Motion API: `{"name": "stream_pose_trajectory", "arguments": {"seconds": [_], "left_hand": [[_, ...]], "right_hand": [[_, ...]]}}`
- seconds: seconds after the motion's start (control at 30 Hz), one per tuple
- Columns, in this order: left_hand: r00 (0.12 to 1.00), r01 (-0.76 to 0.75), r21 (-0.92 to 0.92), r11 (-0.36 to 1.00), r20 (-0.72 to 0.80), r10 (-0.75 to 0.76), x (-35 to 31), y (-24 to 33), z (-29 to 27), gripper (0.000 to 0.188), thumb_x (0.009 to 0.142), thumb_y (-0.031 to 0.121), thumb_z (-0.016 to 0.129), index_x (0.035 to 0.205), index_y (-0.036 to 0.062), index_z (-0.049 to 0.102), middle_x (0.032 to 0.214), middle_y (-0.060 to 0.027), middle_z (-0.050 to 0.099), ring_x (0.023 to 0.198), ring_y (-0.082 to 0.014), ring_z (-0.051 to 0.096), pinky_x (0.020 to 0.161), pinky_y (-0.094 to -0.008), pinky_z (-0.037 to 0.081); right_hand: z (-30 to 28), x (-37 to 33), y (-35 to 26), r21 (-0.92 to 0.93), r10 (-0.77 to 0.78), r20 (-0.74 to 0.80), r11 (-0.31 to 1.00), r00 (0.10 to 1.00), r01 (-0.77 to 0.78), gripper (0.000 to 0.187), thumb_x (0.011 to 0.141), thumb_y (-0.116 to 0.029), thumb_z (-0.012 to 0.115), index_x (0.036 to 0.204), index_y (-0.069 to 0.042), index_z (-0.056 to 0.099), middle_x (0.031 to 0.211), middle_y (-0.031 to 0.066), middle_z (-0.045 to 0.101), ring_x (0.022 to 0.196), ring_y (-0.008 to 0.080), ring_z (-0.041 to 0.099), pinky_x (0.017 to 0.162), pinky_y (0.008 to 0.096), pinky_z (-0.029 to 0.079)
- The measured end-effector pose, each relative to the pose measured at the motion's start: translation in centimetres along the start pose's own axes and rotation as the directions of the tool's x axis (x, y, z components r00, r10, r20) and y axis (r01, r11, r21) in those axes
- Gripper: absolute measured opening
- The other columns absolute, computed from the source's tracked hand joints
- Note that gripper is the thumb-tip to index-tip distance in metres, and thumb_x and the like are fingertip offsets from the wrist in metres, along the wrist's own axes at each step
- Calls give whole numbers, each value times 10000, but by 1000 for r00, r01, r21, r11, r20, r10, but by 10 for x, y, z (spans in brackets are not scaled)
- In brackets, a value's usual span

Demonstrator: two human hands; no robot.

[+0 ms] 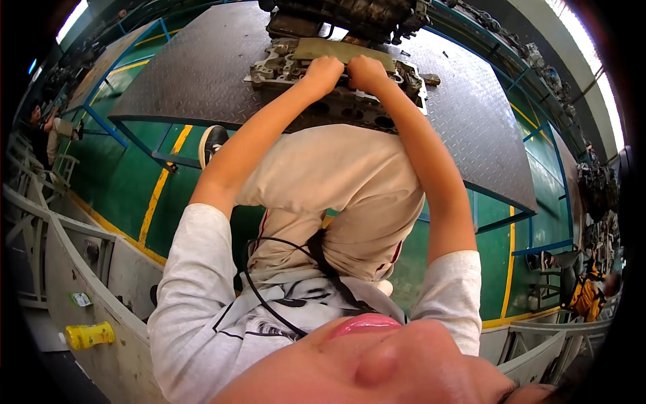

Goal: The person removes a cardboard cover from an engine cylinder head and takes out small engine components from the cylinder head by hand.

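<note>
Both arms reach forward over a metal engine part [270,73], which looks like a cylinder head with round openings along its near side. It lies on the steel-topped table [195,67]. My left hand [323,72] is closed in a fist over the middle of this part, its knuckles up. Close beside it on the right, my right hand [367,72] is closed in the same way. Whatever the fingers grip is hidden beneath them. Just behind the hands, a flat olive-yellow piece [336,48] lies along the part's far side.
A large dark engine block [356,17] stands behind, at the table's far edge. Small loose pieces lie right of it. A yellow bottle [91,335] rests on a pale bench at lower left. People sit at both far sides. A black cable [259,286] hangs across my lap.
</note>
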State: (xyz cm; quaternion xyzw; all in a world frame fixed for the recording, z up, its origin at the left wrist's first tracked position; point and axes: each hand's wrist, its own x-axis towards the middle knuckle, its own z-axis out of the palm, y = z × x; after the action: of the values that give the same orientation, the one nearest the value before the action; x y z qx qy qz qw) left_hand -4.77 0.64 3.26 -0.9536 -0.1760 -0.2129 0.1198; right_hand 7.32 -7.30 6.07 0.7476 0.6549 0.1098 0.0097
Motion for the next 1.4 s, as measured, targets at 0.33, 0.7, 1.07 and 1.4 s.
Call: {"name": "stream_pose_trajectory", "arguments": {"seconds": [0.33,0.7,1.07,1.4], "left_hand": [[1000,-17,-19,1000,-2,17,3,9,-2,102,656,-16,599,724,33,656,788,-174,643,790,-332,636,675,-400,516],[999,37,-74,997,21,-35,8,-13,11,275,635,211,767,796,21,651,882,-163,615,910,-338,577,748,-423,483],[999,44,-30,999,34,-43,14,-13,15,283,608,207,790,789,24,671,810,-172,630,831,-362,598,707,-434,488],[996,-72,-27,997,-52,71,10,-26,21,341,628,274,773,886,70,683,912,-150,616,893,-328,577,763,-411,468]], "right_hand": [[11,-1,4,50,-3,-83,999,997,7,128,667,-139,642,780,-91,678,850,148,651,819,323,623,699,410,509],[15,3,11,98,27,-85,995,996,-18,145,646,-136,667,788,-116,689,815,114,656,778,306,631,692,389,512],[2,-1,0,-51,1,-6,999,1000,-2,176,675,-100,677,847,-66,681,901,128,661,842,290,648,691,372,529],[4,-4,2,22,8,-123,1000,992,-5,276,676,-280,741,845,-71,681,896,118,660,857,289,639,722,377,510]]}}
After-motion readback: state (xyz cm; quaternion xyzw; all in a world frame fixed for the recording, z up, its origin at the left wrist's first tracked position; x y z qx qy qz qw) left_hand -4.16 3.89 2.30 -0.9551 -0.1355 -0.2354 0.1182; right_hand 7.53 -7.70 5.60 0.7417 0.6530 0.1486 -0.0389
